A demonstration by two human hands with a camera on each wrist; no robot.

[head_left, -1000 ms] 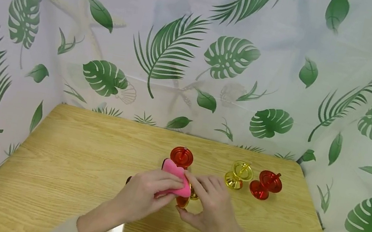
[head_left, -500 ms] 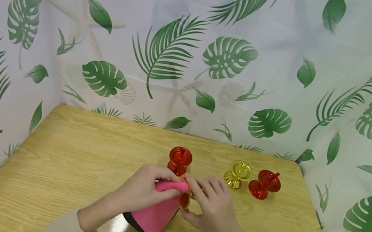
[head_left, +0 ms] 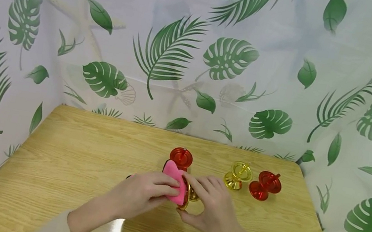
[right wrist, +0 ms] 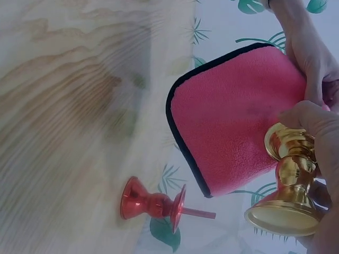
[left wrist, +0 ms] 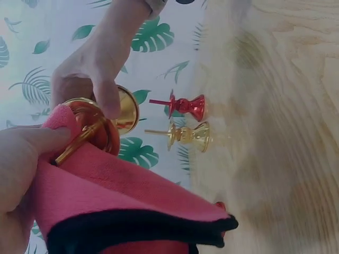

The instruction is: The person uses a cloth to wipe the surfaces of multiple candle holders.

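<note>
My right hand [head_left: 215,210] grips a shiny gold candle holder [right wrist: 294,177], tilted on its side so its dish and spike point left. My left hand [head_left: 138,194] pinches a pink cloth [right wrist: 228,116] with black edging. The cloth presses against the inside of the dish, beside the spike, in the left wrist view. Its loose part hangs spread out in the right wrist view. From the head, the hands hide much of the holder's stem and base.
On the wooden table [head_left: 92,141], a red candle holder [head_left: 181,158] stands just behind my hands. To the right stand another gold candle holder [head_left: 236,176] and a second red one [head_left: 266,185]. A leaf-patterned curtain [head_left: 157,107] borders the back and sides.
Half a second ago the cloth hung toward me below my left hand; now its pink edge stands up against the dish. My left hand has turned, while the right stays nearly in place.
</note>
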